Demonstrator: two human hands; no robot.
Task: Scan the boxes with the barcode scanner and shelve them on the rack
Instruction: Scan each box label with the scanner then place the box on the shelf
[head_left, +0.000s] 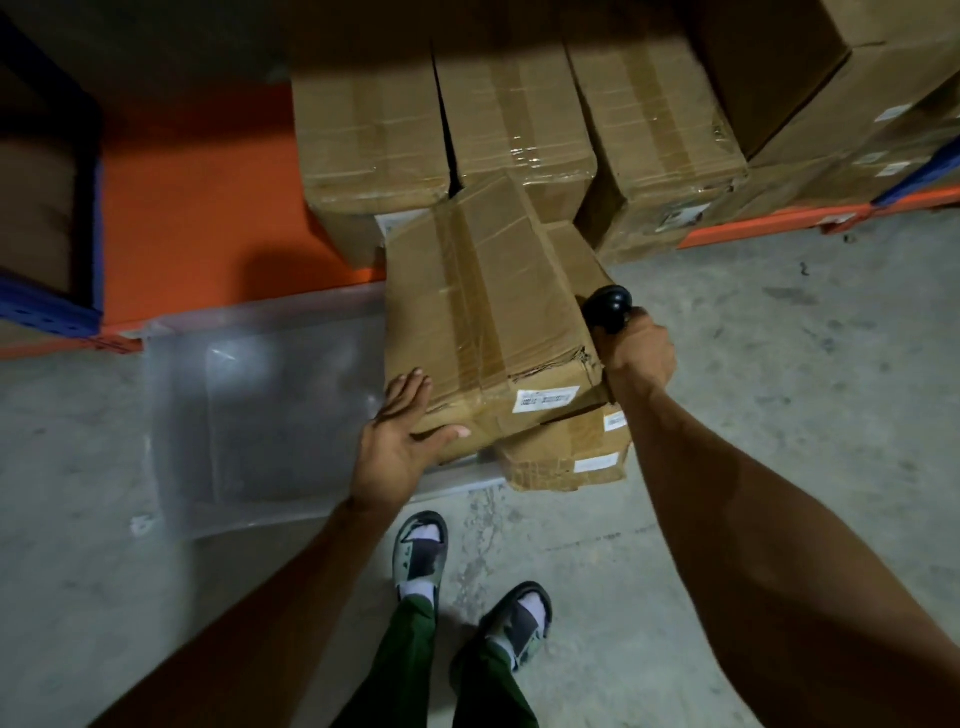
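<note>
A taped cardboard box (483, 312) lies tilted, its far end leaning toward the boxes on the rack (208, 208), its near end resting on a lower box (566, 457) that sits partly on a clear plastic bin (249, 395). A white barcode label (545, 399) shows on the near end face of the upper box; two similar labels show on the lower box. The left hand (400, 436) is spread flat, fingers straight, pressing against the near left corner of the upper box, thumb along its lower edge. The right hand (636, 353) is curled around the handle of a black scanner (608, 306), held against the right near corner of the same box; the scanner head points away from the person. Three taped boxes (509, 114) stand side by side on the orange shelf of the rack, directly behind the tilted box, with further boxes stacked to the right. A blue upright (47, 306) of the rack stands at left. The bin rests on the concrete floor (779, 364). The person's feet in sandals (421, 551) stand just near of the bin.
</note>
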